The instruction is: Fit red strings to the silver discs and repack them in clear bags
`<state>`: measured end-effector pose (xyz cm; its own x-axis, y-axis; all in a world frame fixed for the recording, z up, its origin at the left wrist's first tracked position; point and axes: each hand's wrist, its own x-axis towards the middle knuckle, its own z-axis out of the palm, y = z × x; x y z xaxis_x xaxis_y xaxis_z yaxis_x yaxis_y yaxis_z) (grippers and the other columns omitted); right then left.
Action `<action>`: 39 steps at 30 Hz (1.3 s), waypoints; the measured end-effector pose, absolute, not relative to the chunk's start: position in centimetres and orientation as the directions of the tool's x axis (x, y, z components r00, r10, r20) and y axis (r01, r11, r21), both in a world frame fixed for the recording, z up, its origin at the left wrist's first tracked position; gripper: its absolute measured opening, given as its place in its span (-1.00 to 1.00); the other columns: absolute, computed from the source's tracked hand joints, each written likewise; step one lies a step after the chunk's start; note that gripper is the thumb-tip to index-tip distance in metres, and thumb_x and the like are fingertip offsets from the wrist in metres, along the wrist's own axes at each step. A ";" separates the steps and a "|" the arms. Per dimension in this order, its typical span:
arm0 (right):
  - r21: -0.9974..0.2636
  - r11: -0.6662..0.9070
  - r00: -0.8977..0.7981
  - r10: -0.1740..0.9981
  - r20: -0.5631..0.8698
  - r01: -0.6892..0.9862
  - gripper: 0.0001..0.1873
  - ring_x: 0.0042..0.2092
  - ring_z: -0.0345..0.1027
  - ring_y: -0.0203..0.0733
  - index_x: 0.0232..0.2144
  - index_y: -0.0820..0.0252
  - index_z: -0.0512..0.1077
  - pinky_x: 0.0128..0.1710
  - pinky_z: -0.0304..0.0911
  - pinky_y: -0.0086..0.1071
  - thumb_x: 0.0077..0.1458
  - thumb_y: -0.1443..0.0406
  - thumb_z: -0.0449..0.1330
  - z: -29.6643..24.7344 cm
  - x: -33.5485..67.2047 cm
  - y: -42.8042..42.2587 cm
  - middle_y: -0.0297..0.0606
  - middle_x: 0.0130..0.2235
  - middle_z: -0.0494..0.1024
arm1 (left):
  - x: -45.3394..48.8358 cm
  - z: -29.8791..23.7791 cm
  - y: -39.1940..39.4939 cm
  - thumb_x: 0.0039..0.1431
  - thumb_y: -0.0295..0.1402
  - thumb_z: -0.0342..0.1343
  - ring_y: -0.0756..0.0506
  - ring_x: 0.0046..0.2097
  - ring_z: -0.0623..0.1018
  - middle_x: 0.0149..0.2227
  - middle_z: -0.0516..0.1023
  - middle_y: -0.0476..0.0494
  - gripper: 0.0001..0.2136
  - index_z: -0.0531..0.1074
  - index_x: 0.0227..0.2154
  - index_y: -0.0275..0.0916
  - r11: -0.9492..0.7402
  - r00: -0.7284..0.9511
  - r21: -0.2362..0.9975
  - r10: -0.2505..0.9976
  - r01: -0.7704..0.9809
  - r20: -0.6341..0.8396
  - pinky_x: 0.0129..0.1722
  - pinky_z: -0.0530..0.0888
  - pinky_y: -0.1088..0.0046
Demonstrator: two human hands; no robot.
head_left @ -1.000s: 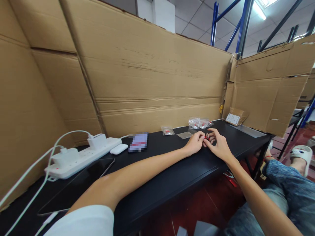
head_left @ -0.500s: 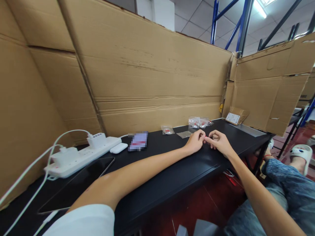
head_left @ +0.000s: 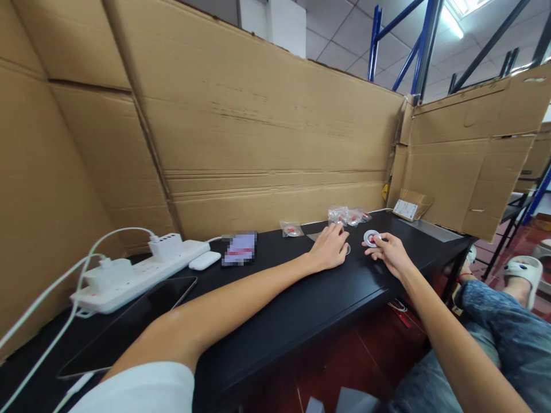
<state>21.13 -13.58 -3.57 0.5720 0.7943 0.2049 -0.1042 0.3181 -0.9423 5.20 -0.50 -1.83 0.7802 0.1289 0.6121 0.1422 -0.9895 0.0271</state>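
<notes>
My right hand (head_left: pixel 391 253) pinches a small round whitish disc (head_left: pixel 367 238) with a red centre, held up above the black table (head_left: pixel 293 304). To its left, my left hand (head_left: pixel 329 248) is palm down and low over the table, fingers curled. A pale round piece (head_left: pixel 348 249) shows its edge at these fingers; most of it is covered by the hand. Just behind the left hand, part of a flat clear bag (head_left: pixel 313 236) shows. Further back lie a small clear bag with a red-centred item (head_left: pixel 292 230) and several similar bags (head_left: pixel 348 215) in a pile.
On the left are a white power strip (head_left: pixel 142 274) with plugs and cables, a dark tablet (head_left: pixel 129 327), a white case (head_left: pixel 205 261) and a phone (head_left: pixel 239 248). A cardboard package (head_left: pixel 411 205) stands at the back right. Cardboard walls (head_left: pixel 275 132) enclose the table; another person's legs (head_left: pixel 486 321) show at right.
My hands were together, fingertips on a small item; they have parted. The right has turned and shows the red-centred disc; the left has moved left and turned palm down.
</notes>
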 end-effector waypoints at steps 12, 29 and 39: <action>-0.945 0.322 0.554 0.796 0.242 -0.051 -0.64 -0.45 0.52 -0.17 -0.38 0.31 0.50 -0.54 0.43 -0.45 -0.02 0.08 0.34 -3.6 21.1 -13.4 -0.08 -0.40 0.59 | 6.5 -2.2 0.2 0.09 -0.44 0.12 -0.08 -0.40 0.52 -0.47 0.49 -0.08 -0.98 0.38 -0.39 -0.24 -0.863 0.788 0.501 0.354 0.067 0.503 -0.37 0.40 0.44; -0.793 0.292 0.359 0.771 0.526 0.535 -0.64 -0.13 0.53 -0.06 -0.15 0.19 0.53 -0.05 0.44 -0.17 -0.01 0.16 0.32 -3.7 20.3 -13.3 -0.17 -0.10 0.60 | 7.7 -2.3 -2.3 0.25 -0.61 -0.01 0.00 -0.38 0.57 -0.44 0.53 -0.20 -0.79 0.46 -0.46 -0.43 0.266 0.824 0.921 0.560 -0.283 0.092 -0.16 0.57 0.36; -0.767 0.358 0.314 0.759 0.571 0.532 -0.65 -0.10 0.51 -0.04 -0.13 0.16 0.50 -0.05 0.42 -0.17 0.03 0.15 0.29 -3.6 20.5 -13.5 -0.16 -0.09 0.59 | 7.6 -2.5 -2.1 0.17 -0.52 0.17 -0.04 -0.30 0.60 -0.36 0.54 -0.12 -0.92 0.37 -0.35 -0.32 0.379 0.882 0.875 0.460 -0.301 0.105 -0.08 0.54 0.20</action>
